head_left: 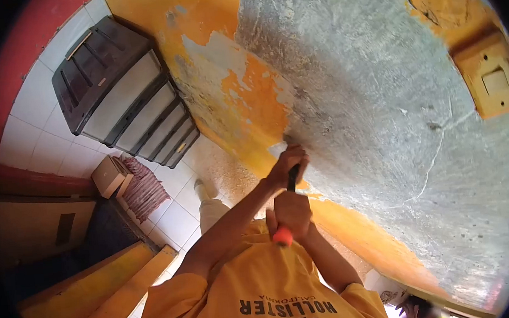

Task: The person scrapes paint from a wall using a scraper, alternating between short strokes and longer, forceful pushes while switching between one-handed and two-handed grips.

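Observation:
My right hand (pixel 293 213) is closed round the handle of a scraper (pixel 282 235), whose orange-red butt end sticks out below the fist. Farther up the same tool, my left hand (pixel 288 163) grips close to its working end, by the black part. The tool's tip points at the wall (pixel 369 102), where orange paint (pixel 255 90) borders bare grey plaster; the blade itself is mostly hidden by the left hand and shadow. Ragged patches of yellow and orange paint remain along the wall's left and lower parts.
A dark plastic drawer unit (pixel 135 90) stands against the wall at left. Beside it lie a cardboard box (pixel 111 176) and a reddish-brown rag (pixel 144 188) on white tiles. Paint debris (pixel 225 167) covers the floor along the wall. A switch plate (pixel 493 77) is at upper right.

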### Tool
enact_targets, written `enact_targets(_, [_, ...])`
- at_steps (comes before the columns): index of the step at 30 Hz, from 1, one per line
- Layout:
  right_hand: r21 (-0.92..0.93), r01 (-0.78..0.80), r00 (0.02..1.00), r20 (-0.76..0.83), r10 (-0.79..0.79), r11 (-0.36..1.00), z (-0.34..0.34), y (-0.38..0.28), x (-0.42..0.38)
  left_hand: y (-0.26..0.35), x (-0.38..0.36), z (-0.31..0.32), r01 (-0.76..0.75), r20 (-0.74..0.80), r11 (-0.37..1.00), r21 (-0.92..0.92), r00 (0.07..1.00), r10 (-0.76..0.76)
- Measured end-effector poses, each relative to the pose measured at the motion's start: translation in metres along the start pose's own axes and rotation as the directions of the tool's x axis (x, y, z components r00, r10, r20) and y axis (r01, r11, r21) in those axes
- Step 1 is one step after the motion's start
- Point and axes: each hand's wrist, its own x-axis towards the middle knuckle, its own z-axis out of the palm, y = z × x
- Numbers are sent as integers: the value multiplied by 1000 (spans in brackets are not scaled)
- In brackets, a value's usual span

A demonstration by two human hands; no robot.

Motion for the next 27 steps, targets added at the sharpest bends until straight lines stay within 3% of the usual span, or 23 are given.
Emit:
enact_targets(2, [88, 19, 998, -62, -13, 996, -6, -21, 22, 39, 28, -2, 8, -65, 998, -55, 998, -12])
enact_targets(4, [81, 29, 999, -42, -26, 996, -11, -18, 34, 17, 20, 3, -23, -115, 1000, 2, 993, 23])
enact_targets(7, [27, -28, 999, -23, 29, 999, 14, 14, 9, -16, -13, -5, 182, -16, 983, -29, 983, -182])
enact_targets(9, [-41, -23, 999, 42, 24, 999, 13, 9, 10, -4, -5, -6, 127, -7, 991, -31, 992, -127])
enact_targets(11, [33, 4, 1000, -16, -3, 999, 2, -14, 32, 28, 22, -9, 47, -34, 996, -70, 998, -50])
enact_targets(16, [94, 11, 1000, -16, -9, 996, 23, -7, 27, -4, 5, -13, 62, 6, 997, -35, 998, -61])
enact_targets(18, [90, -11, 998, -67, 17, 996, 24, -10, 25, -5, 1, -10, 45, -52, 998, -42, 998, -47])
enact_targets(21, [84, -14, 988, -149, 26, 996, 8, -18, 42, 7, 12, -8, 53, -10, 996, -74, 998, -54])
enact_targets(23, [37, -26, 997, -77, 29, 999, 12, -3, 30, -1, 9, -7, 20, -59, 997, -81, 998, -25])
enact_targets(24, [12, -32, 999, -43, 33, 999, 16, 4, 27, -5, 6, -13, 88, -18, 996, -26, 996, -88])
enact_targets(25, [82, -22, 995, -94, 30, 996, 23, 7, 27, -7, 3, -12, 71, -19, 997, -42, 997, -72])
enact_targets(27, [51, -19, 994, -107, 24, 999, 18, -7, 35, 0, 11, -14, 38, -24, 997, -60, 999, -39])
